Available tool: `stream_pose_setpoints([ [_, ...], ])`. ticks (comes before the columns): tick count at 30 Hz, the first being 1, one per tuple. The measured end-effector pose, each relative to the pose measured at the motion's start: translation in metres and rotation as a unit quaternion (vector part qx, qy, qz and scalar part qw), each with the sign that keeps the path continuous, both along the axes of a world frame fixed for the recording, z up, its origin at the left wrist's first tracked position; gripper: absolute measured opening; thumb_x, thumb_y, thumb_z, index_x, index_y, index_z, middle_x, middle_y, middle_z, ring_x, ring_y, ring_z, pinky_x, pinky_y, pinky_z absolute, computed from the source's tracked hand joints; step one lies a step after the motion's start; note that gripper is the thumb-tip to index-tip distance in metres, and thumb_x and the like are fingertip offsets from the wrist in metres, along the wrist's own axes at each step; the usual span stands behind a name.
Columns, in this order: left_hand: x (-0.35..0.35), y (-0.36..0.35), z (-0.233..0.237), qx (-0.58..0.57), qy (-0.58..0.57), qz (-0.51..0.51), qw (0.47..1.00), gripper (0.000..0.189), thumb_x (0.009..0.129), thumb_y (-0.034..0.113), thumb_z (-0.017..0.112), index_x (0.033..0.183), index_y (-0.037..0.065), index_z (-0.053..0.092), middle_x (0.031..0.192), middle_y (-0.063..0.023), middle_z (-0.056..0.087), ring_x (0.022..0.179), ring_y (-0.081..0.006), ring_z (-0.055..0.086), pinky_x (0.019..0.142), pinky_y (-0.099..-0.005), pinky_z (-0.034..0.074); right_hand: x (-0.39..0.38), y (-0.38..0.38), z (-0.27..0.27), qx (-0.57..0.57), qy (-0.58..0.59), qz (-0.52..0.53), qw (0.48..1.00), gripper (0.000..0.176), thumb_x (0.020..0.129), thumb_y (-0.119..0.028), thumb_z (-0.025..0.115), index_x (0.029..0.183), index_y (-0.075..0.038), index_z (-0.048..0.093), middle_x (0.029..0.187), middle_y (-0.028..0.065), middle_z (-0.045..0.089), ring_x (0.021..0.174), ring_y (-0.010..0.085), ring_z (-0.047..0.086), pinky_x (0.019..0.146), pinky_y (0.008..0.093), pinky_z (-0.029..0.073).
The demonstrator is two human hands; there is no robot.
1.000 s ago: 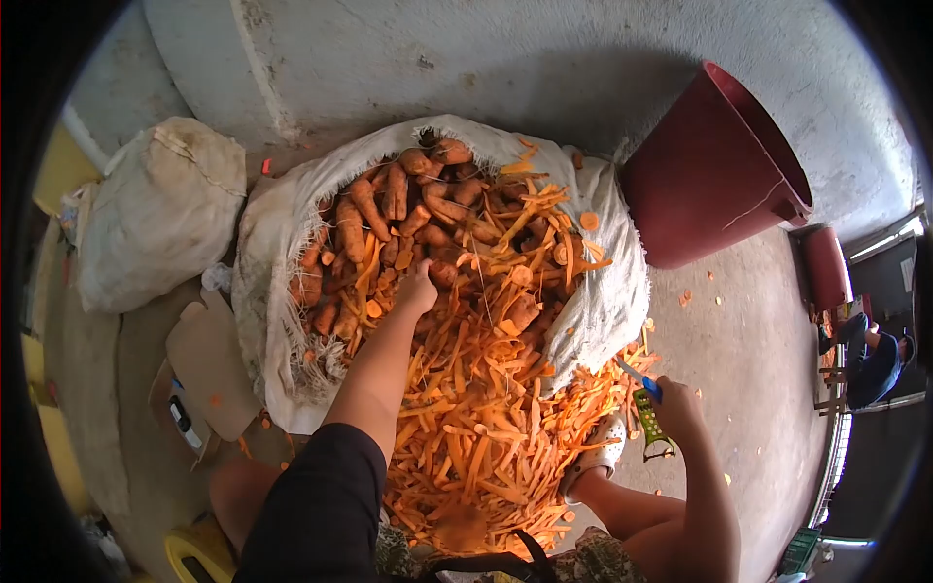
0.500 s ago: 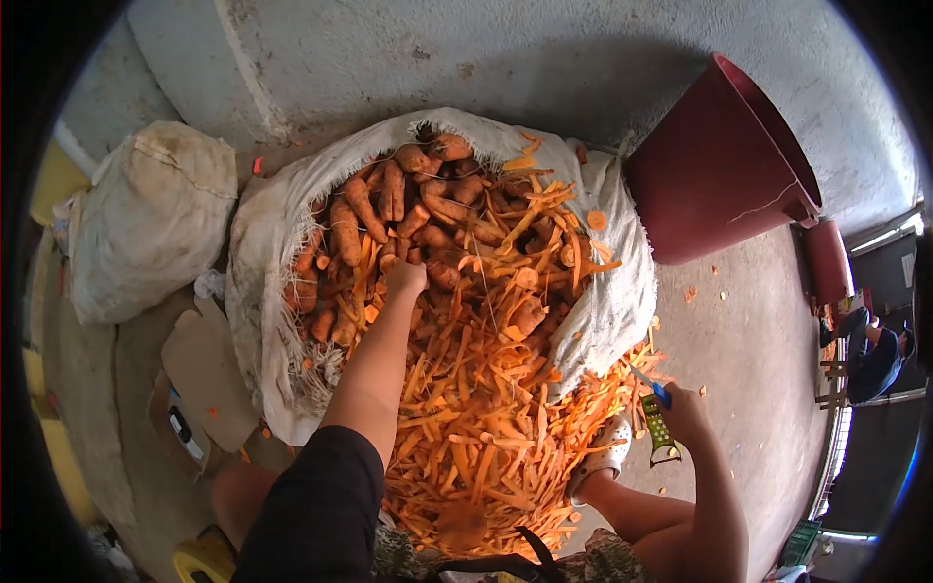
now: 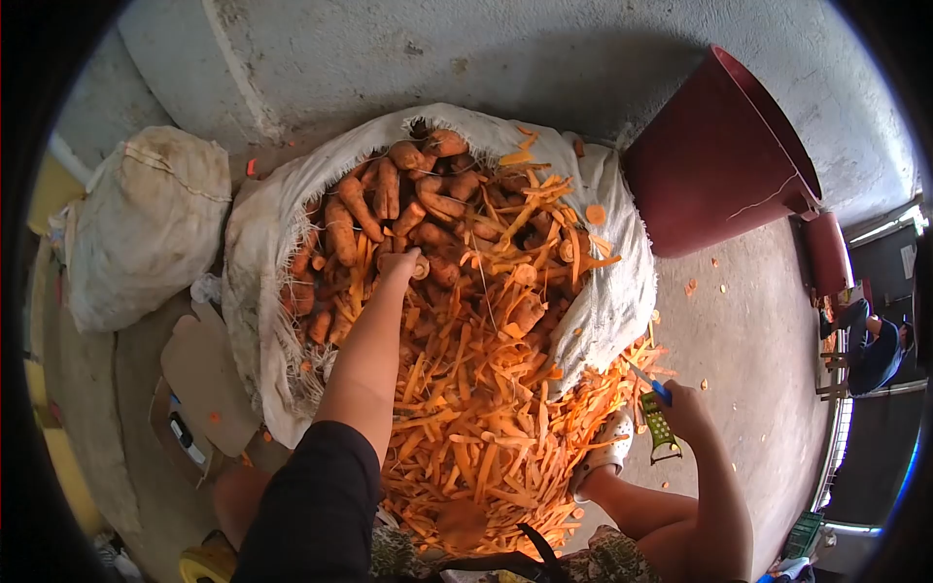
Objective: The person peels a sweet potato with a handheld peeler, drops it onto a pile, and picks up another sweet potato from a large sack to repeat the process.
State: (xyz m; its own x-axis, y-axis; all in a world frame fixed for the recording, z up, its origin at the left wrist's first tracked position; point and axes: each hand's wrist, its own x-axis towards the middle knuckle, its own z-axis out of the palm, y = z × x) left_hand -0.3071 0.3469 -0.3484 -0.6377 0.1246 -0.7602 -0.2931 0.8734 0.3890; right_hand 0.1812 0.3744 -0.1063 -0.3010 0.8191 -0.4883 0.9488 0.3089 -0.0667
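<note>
My left hand (image 3: 395,264) reaches into the open white sack, its fingers closed round a carrot (image 3: 421,268) whose cut end faces right. Unpeeled carrots (image 3: 364,204) lie beyond it, and long orange peelings (image 3: 476,428) spill toward my feet. Off to the right, my right hand (image 3: 688,412) is closed on a knife (image 3: 661,392) with a blue handle and a green peeler (image 3: 659,426) with holes in its body. Both tools hang over the floor beside the peelings, away from the carrots. The fingertips of my left hand are partly hidden.
The white sack (image 3: 258,291) is rolled back around the carrots. A dark red bin (image 3: 719,165) leans by the wall at right. Another full sack (image 3: 146,228) and a torn cardboard box (image 3: 199,369) are at left. A person (image 3: 875,350) sits far right.
My left hand has shifted slightly up and left and turned, so the carrot's cut end now shows at its right. My right hand has stayed nearly still with the tools.
</note>
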Motion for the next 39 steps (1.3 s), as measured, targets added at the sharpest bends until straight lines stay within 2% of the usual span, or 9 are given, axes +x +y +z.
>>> stream_pose_setpoints([
  [1, -0.002, -0.003, 0.002, 0.000, 0.000, -0.001, 1.000, 0.059, 0.083, 0.043, 0.052, 0.122, 0.001, 0.038, 0.062, -0.0044, 0.050, 0.049, -0.0134, 0.046, 0.046, -0.0280, 0.041, -0.002, 0.000, 0.001, -0.003, -0.001, -0.006, 1.000, 0.020, 0.081, -0.023, 0.056, 0.085, -0.003, 0.053, 0.076, 0.0191, 0.059, 0.075, 0.0371, 0.057, 0.064, 0.0441, 0.043],
  [3, -0.012, -0.016, 0.008, 0.135, -0.171, 0.037, 0.975, 0.040, 0.083, 0.030, 0.056, 0.108, 0.001, 0.044, 0.134, -0.0119, 0.029, 0.108, -0.0251, 0.043, 0.087, -0.0363, 0.042, -0.004, 0.002, 0.004, -0.007, -0.001, -0.014, 1.000, 0.021, 0.081, -0.024, 0.056, 0.084, -0.003, 0.053, 0.077, 0.0190, 0.059, 0.076, 0.0370, 0.057, 0.064, 0.0440, 0.043],
  [4, -0.017, -0.022, 0.016, 0.145, -0.207, -0.024, 0.967, 0.062, 0.081, 0.022, 0.059, 0.132, 0.006, 0.027, 0.138, -0.0125, 0.023, 0.115, -0.0294, 0.040, 0.091, -0.0377, 0.040, -0.005, 0.002, 0.006, -0.008, -0.001, -0.015, 1.000, 0.022, 0.081, -0.025, 0.055, 0.084, -0.003, 0.053, 0.077, 0.0189, 0.059, 0.076, 0.0370, 0.057, 0.065, 0.0441, 0.043],
  [13, 0.015, -0.017, 0.023, 0.037, -0.002, -0.252, 0.967, 0.061, 0.082, 0.045, 0.052, 0.122, 0.000, 0.041, 0.126, -0.0123, 0.039, 0.113, -0.0277, 0.041, 0.089, -0.0370, 0.043, -0.005, 0.001, 0.002, -0.012, 0.024, 0.001, 1.000, 0.022, 0.082, -0.025, 0.055, 0.085, -0.003, 0.055, 0.078, 0.0188, 0.060, 0.076, 0.0370, 0.057, 0.065, 0.0442, 0.043],
  [15, 0.020, -0.018, 0.015, 0.040, 0.291, -0.371, 0.881, 0.056, 0.081, 0.046, 0.054, 0.114, 0.001, 0.049, 0.126, -0.0089, 0.036, 0.114, -0.0272, 0.037, 0.090, -0.0374, 0.041, -0.005, 0.001, 0.005, -0.010, 0.023, -0.001, 1.000, 0.022, 0.082, -0.025, 0.055, 0.085, -0.003, 0.055, 0.077, 0.0189, 0.060, 0.076, 0.0371, 0.057, 0.065, 0.0440, 0.043],
  [17, 0.018, -0.013, 0.036, 0.056, 0.311, -0.426, 0.847, 0.050, 0.077, 0.042, 0.060, 0.107, 0.003, 0.053, 0.129, -0.0072, 0.032, 0.119, -0.0271, 0.031, 0.093, -0.0395, 0.038, -0.002, 0.000, 0.004, -0.012, 0.033, -0.012, 0.999, 0.021, 0.081, -0.024, 0.055, 0.085, -0.003, 0.055, 0.077, 0.0191, 0.059, 0.075, 0.0369, 0.057, 0.065, 0.0434, 0.043],
  [19, 0.013, -0.008, 0.044, 0.125, 0.465, -0.589, 0.649, 0.044, 0.073, 0.036, 0.066, 0.101, 0.004, 0.056, 0.129, -0.0076, 0.031, 0.123, -0.0272, 0.027, 0.097, -0.0423, 0.034, 0.002, -0.001, 0.002, -0.023, 0.027, -0.018, 0.999, 0.020, 0.081, -0.023, 0.056, 0.085, -0.003, 0.055, 0.077, 0.0193, 0.059, 0.075, 0.0368, 0.057, 0.065, 0.0432, 0.043],
  [24, 0.016, 0.017, 0.052, 0.002, 0.293, -0.718, 0.632, 0.049, 0.072, 0.033, 0.066, 0.114, 0.009, 0.054, 0.142, -0.0087, 0.016, 0.131, -0.0265, 0.014, 0.103, -0.0418, 0.027, 0.004, 0.000, 0.008, -0.017, 0.034, -0.021, 0.999, 0.020, 0.081, -0.021, 0.056, 0.087, -0.002, 0.055, 0.076, 0.0194, 0.059, 0.074, 0.0366, 0.057, 0.064, 0.0428, 0.043],
  [39, 0.022, -0.034, 0.045, 0.000, 0.137, -0.478, 0.867, 0.057, 0.078, 0.041, 0.059, 0.123, 0.008, 0.046, 0.142, -0.0156, 0.007, 0.128, -0.0353, 0.018, 0.099, -0.0458, 0.034, 0.006, -0.004, 0.007, -0.041, 0.087, -0.016, 0.995, 0.018, 0.081, -0.015, 0.055, 0.086, 0.002, 0.054, 0.066, 0.0196, 0.056, 0.059, 0.0298, 0.053, 0.057, 0.0387, 0.041],
])
